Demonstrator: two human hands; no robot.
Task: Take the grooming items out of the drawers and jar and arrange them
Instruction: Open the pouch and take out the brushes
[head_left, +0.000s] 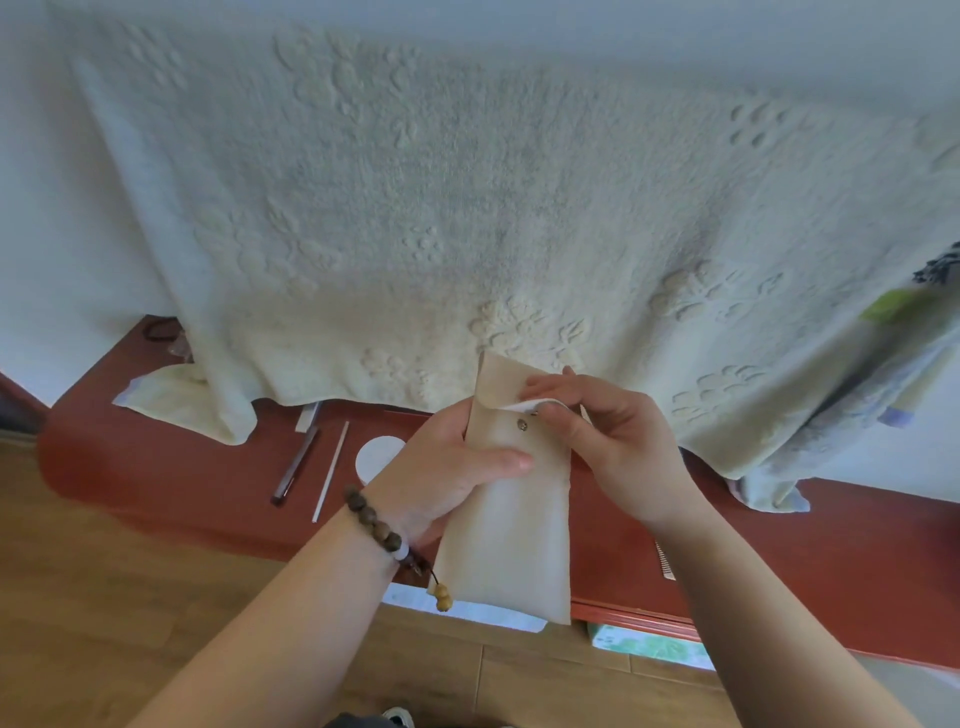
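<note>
Pouch (511, 499) being opened over the red table (171, 457); step in hand judged to be getting at a grooming item inside.

Cream fabric pouch was held upright in the air above the table's front edge, clear of the surface. Left hand (457, 467), beaded bracelet (387, 530) at the wrist, was clasped round the pouch's upper left side, thumb across the front. Right hand (608, 447) pinched the flap (506, 387) near its corner, lifting it off the metal snap (521, 425); snap appeared undone. Contents not visible. Next move would likely call for folding the flap fully back and reaching in, left hand steadying. Pen (296, 465), white stick (331, 470) and round white lid (376, 457) lay on the table beneath a draped towel (415, 208).
</note>
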